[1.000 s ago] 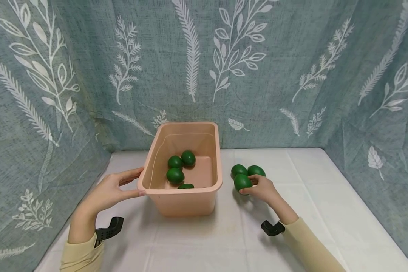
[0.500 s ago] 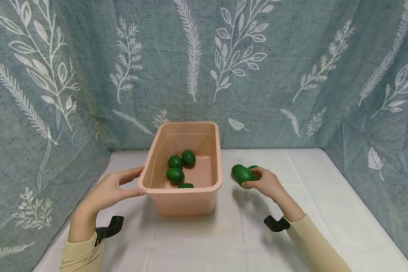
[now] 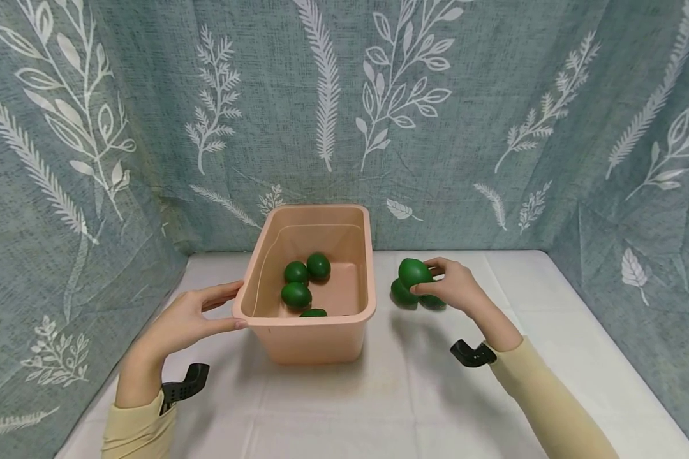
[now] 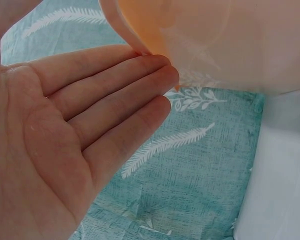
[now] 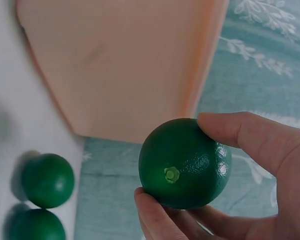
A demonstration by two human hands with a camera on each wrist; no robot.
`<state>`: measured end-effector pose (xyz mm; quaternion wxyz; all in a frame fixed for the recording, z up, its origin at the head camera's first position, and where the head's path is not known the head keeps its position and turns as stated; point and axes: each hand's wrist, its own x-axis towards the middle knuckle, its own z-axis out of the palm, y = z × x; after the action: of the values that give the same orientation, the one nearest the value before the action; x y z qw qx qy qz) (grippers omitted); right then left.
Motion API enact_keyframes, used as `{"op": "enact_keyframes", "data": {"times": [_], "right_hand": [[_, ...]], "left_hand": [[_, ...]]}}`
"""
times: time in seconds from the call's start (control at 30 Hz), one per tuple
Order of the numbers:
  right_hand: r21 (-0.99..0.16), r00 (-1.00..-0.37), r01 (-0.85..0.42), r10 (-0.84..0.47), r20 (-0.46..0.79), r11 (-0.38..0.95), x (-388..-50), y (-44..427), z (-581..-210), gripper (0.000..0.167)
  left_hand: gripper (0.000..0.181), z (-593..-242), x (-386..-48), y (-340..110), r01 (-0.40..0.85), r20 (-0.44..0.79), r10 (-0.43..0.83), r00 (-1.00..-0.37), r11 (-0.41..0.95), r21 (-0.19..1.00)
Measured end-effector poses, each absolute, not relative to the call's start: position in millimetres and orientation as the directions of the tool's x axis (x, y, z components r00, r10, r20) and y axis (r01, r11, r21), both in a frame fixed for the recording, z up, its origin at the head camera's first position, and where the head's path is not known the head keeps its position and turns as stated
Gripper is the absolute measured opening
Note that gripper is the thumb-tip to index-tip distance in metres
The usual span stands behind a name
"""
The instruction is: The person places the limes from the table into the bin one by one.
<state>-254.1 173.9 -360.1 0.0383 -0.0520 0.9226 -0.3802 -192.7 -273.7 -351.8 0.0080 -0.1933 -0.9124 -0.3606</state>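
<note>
— Along the back and both sides, blue-green cloth (image 3: 275,95) is hanging, its white leaf prints showing.
— And below it?
— White-covered table (image 3: 333,414) is filling the lower part of the head view.
— What is standing on it?
— Peach bin (image 3: 316,344) is standing upright, a little left of centre, its mouth facing up.
— And in the foreground?
— Pale yellow sleeves (image 3: 551,401) are showing at either side. Left hand (image 3: 186,319) is touching the bin's rim by the near left corner, fingers lying straight and side by side, thumb standing apart.
— The other?
— Right hand (image 3: 453,287) is hovering right of the bin, pinching a green fruit (image 3: 414,273) between thumb and fingers, holding it clear of the table.
— Any more lying about?
— A second fruit (image 3: 404,294) and third fruit (image 3: 433,303) are lying on the table beneath the held one, close together; cannot tell if touching.
— Inside the bin?
— Four fruits (image 3: 296,296) are showing on its floor, three clustering, one mostly hiding behind the near wall.
— Smallest detail?
— Pale stem scar (image 5: 171,174) on the held fruit is facing the right wrist camera.
</note>
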Motion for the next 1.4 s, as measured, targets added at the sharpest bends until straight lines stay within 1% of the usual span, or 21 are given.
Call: {"op": "enact_keyframes", "data": {"times": [0.3,0.8,1.17,1.4], "right_hand": [[-0.669,-0.987,-0.092,-0.154,-0.035,0.738,-256.3,175.0,-329.4,0.076],[-0.643,-0.982,-0.117,-0.185,-0.038,0.757,-269.2,161.0,-296.2,0.078],[-0.655,-0.969,-0.155,-0.244,-0.047,0.739,-276.4,133.5,-275.4,0.075],[-0.675,-0.948,-0.181,-0.310,-0.075,0.716,-279.7,118.5,-268.1,0.068]], "left_hand": [[0.069,-352.1,-192.5,-273.9,0.358,0.151,0.348,-0.925,0.667,0.653],[0.069,-351.8,-192.5,-276.0,0.364,0.153,0.355,-0.922,0.661,0.656],[0.069,-352.6,-192.7,-276.7,0.372,0.159,0.360,-0.919,0.663,0.650],[0.070,-352.8,-193.5,-276.6,0.364,0.149,0.360,-0.921,0.663,0.654]]}}
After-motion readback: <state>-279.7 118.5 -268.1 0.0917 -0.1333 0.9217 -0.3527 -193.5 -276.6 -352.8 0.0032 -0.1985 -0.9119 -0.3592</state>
